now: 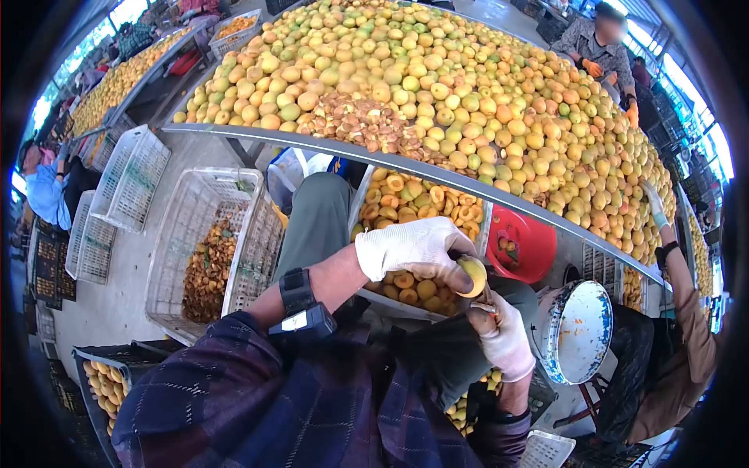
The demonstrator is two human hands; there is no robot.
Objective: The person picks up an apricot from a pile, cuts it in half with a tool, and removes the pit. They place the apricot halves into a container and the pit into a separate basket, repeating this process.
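My left hand (pixel 417 248), in a white glove with bare fingertips, holds a yellow-green fruit (pixel 473 276) between thumb and fingers. Just below and to the right, my right hand (pixel 503 335), also gloved, is closed round a small tool (pixel 485 304) whose tip is close to the fruit; its shape is mostly hidden. Under my hands is a crate of halved fruit (pixel 421 204). Beyond it, a metal-edged table (pixel 335 144) bears a large heap of whole fruit (pixel 468 86) and a patch of brownish pieces (pixel 363 123).
A crate with brown scraps (pixel 168 257) stands at the left, near stacked white crates (pixel 133 175). A red bucket (pixel 538 248) and a paint-stained bucket (pixel 577 331) are at the right. One co-worker (pixel 683 335) reaches onto the heap; another (pixel 597 47) works across the table.
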